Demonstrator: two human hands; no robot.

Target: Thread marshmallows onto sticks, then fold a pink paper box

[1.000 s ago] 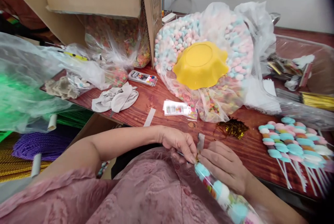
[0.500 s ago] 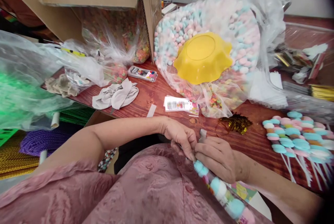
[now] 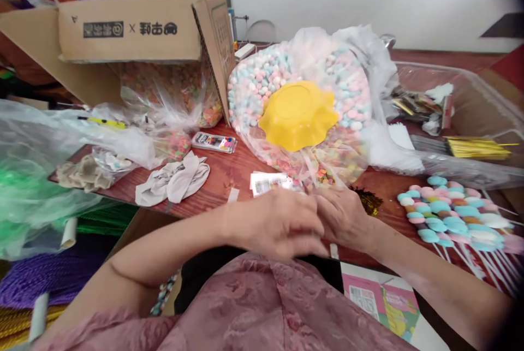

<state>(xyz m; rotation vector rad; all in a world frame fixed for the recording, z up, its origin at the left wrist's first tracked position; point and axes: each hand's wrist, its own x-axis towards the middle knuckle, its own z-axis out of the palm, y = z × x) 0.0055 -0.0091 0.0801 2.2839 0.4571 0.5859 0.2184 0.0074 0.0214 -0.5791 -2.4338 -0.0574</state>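
My left hand (image 3: 278,225) is over the front edge of the table, smeared by motion. Its thumb and fingers look apart, and I see nothing between them. My right hand (image 3: 347,217) is just beside it, with bent fingers whose tips are hidden behind the left hand, so what they hold cannot be seen. Small printed label cards (image 3: 268,183) lie just beyond the left hand, partly covered by it. Gold tinsel ties (image 3: 369,200) are by the right hand. The candy skewer seen earlier at my shirt is out of sight.
A big bag of pastel marshmallows (image 3: 356,83) bears an upturned yellow bowl (image 3: 298,113). Candy skewers (image 3: 454,217) lie at the right, near a clear tray (image 3: 470,75). Grey gloves (image 3: 176,179) and a cardboard box (image 3: 131,29) are at the left.
The view has tipped up. Both hands have moved away from my body, towards the label cards. The candy skewer that lay between them and my shirt no longer shows.
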